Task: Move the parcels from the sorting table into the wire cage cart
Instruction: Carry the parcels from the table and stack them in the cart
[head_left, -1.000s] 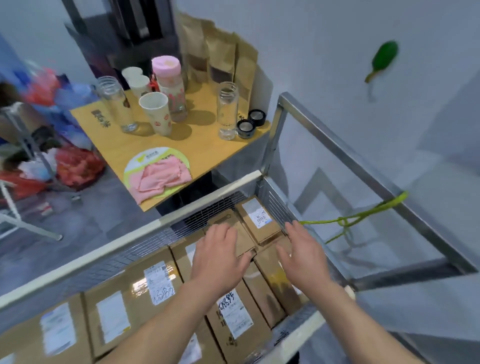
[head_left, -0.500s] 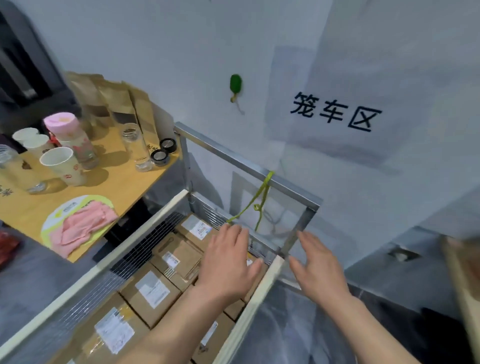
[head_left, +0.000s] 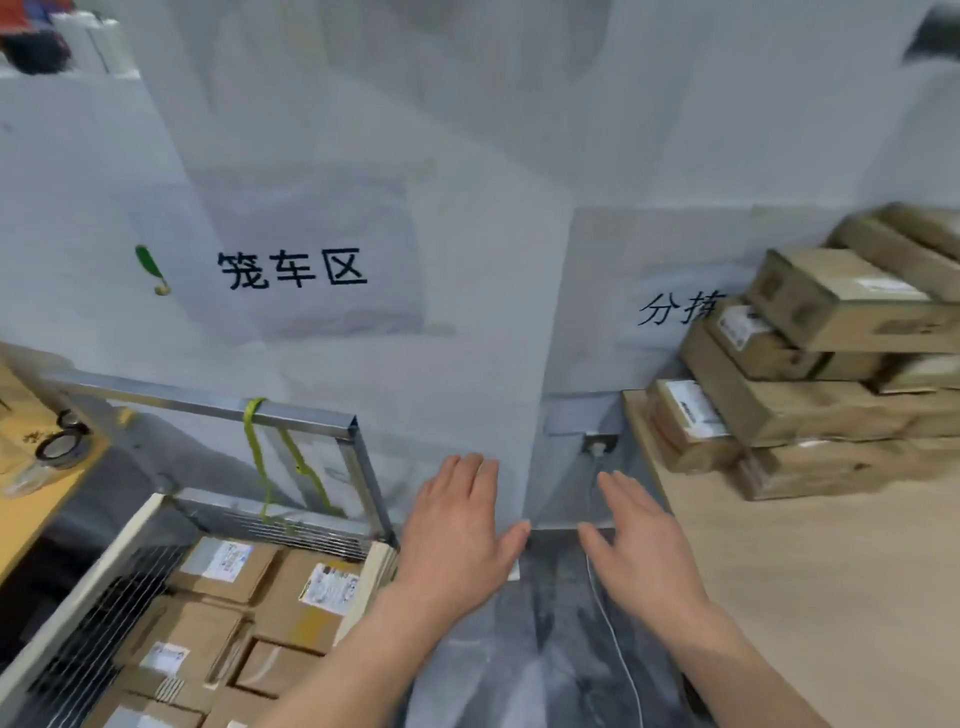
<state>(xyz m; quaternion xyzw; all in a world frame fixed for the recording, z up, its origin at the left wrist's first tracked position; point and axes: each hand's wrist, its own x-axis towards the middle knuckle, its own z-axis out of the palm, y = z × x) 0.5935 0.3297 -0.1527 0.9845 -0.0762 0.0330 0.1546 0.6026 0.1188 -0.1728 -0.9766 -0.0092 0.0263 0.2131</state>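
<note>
Parcels (head_left: 810, 364) stacked on sorting table (head_left: 810, 597), right of both spread, empty hands (head_left: 550, 540).

Both bare forearms reach forward from the bottom edge, side by side and apart. The left hand (head_left: 457, 535) is held palm down, fingers straight and close together, thumb spread out to the right. The right hand (head_left: 641, 545) is likewise palm down, fingers straight and angled up to the left, thumb spread leftward. Neither hand holds anything.
</note>
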